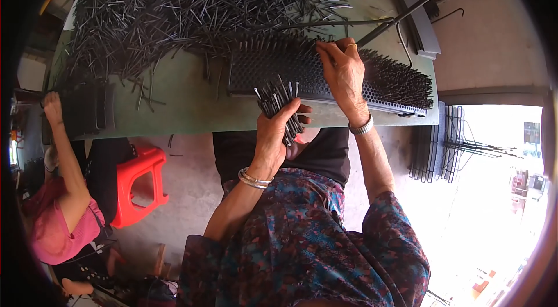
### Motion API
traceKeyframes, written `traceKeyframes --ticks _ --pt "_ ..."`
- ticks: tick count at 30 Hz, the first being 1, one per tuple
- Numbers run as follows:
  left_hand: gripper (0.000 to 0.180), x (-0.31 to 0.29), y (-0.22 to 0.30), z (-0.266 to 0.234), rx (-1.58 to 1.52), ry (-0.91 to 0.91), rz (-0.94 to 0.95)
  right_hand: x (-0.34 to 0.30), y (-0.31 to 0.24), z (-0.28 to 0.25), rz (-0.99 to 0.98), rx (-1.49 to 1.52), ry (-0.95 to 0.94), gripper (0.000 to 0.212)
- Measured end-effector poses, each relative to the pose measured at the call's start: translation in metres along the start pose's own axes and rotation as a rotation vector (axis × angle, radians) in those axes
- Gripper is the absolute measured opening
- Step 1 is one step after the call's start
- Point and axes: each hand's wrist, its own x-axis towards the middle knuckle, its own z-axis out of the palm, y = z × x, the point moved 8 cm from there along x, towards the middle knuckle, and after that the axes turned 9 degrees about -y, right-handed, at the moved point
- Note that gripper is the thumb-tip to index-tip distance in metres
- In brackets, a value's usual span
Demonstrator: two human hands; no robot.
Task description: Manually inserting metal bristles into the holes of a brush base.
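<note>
In my left hand (275,132) is a bundle of thin black rods (278,100), gripped upright with their ends fanned out at the top. My right hand (344,71) is over the long perforated black rack (279,77), its thumb and fingers pinched together near the far row of holes. What sits between those fingertips is too small to make out. Many short rods (401,77) stand in the rack's holes, densely at the right end and along the far side. Rows of bare holes show at the near left part of the rack.
A large heap of loose black rods (192,4) covers the far left of the green table (186,103). A metal bar frame (401,16) crosses at the right. To the left, a co-worker in pink (64,220) reaches toward another dark rack (87,106), beside a red stool (142,185).
</note>
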Motion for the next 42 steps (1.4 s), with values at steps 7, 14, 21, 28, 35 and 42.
traceKeyframes --ticks 7,14,21,28,35,42 --pt "0.022 -0.003 0.000 0.003 -0.003 -0.001 -0.020 0.003 0.013 0.003 0.062 -0.040 -0.090 0.016" --pt "0.022 -0.006 0.003 -0.005 0.008 -0.004 0.016 -0.037 -0.024 0.023 0.214 0.727 -0.661 0.027" --pt "0.022 -0.009 0.011 -0.010 0.074 -0.013 0.059 -0.043 -0.033 0.040 0.345 0.840 -0.641 0.014" --pt "0.023 -0.012 0.027 -0.021 0.006 0.042 0.083 -0.033 -0.041 0.050 0.383 0.923 -0.605 0.014" --pt "0.026 -0.011 0.042 -0.039 0.001 0.081 0.135 -0.016 -0.059 0.064 0.328 0.941 -0.663 0.013" --pt "0.025 -0.009 0.038 -0.064 -0.167 0.130 0.087 0.024 -0.065 0.050 0.281 0.782 -0.332 0.011"
